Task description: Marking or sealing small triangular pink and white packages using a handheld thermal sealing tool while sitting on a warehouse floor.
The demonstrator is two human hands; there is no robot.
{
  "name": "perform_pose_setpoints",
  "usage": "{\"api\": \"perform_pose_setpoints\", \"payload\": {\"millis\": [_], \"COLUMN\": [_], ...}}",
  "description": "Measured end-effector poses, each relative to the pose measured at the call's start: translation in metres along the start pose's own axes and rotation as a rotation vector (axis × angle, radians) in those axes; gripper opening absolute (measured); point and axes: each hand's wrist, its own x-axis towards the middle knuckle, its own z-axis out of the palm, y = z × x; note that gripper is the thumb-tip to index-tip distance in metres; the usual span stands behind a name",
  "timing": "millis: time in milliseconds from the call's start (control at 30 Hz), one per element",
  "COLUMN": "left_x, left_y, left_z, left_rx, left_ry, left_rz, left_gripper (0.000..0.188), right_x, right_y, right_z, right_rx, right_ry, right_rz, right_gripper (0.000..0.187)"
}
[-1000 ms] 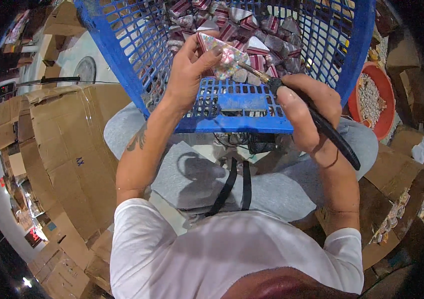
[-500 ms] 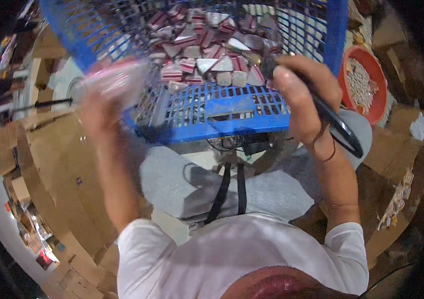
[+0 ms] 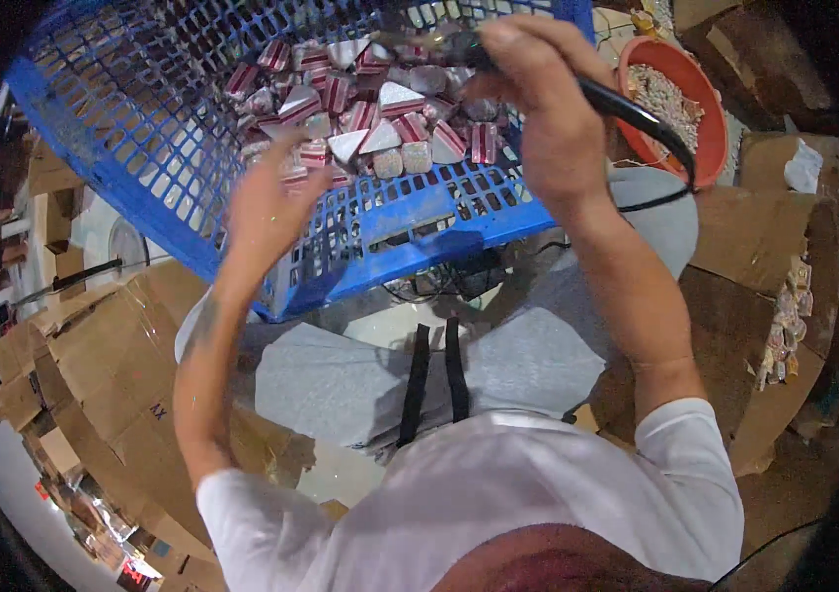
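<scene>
A blue plastic basket (image 3: 341, 288) with slotted walls holds a heap of small white blocks with dark pink stripes (image 3: 401, 100), some triangular, some squarish, with a shiny look. My left hand (image 3: 266, 212) reaches over the basket's near left part, fingers apart at the edge of the heap; it is slightly blurred and I see nothing held. Over the right side of the basket, my right hand (image 3: 553, 118) is closed round a black corded tool (image 3: 632, 111). Its slim front end points left over the blocks, and its exact kind cannot be made out.
A red-orange bowl (image 3: 719, 148) of small pale pieces stands right of the basket. Cardboard (image 3: 133, 365) lies on the left, more cardboard (image 3: 745, 242) on the right with a row of small wrapped items (image 3: 788, 326). The tool's black cord loops beside my right knee.
My left hand, which held a blurred pink-and-white item left of the basket, has moved right to the heap without it. The tool has moved up and left, and the view has shifted.
</scene>
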Motion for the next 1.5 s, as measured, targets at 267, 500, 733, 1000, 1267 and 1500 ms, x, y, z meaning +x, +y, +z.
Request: {"api": "perform_pose_setpoints", "payload": {"millis": [267, 500, 733, 1000, 1267, 1500], "left_x": [0.096, 0.094, 0.060, 0.001, -0.008, -0.006], "left_y": [0.012, -0.034, -0.012, -0.006, 0.010, 0.018], "left_z": [0.272, 0.258, 0.064, 0.018, 0.003, 0.002], "left_rx": [0.310, -0.516, -1.534, -1.610, -1.651, -1.675], "left_ry": [0.026, 0.053, -0.162, 0.085, 0.089, 0.075], "left_rz": [-0.172, -0.234, -0.366, -0.319, -0.090, -0.063], "left_gripper": [0.051, 0.029, 0.037, 0.042, 0.048, 0.055], "right_x": [0.008, 0.010, 0.004, -0.043, -0.045, -0.043], "right_y": [-0.013, -0.029, -0.015, -0.013, -0.018, -0.018], "right_z": [-0.010, -0.022, -0.003, 0.023, 0.026, 0.029], "right_rx": [-0.140, -0.185, -0.177, -0.327, -0.406, -0.418], "right_ry": [-0.028, 0.001, -0.110, -0.389, -0.478, -0.518], "right_rz": [-0.058, -0.101, 0.033, -0.134, -0.217, -0.290], "right_gripper": [0.026, 0.027, 0.029, 0.021, 0.025, 0.023]}}
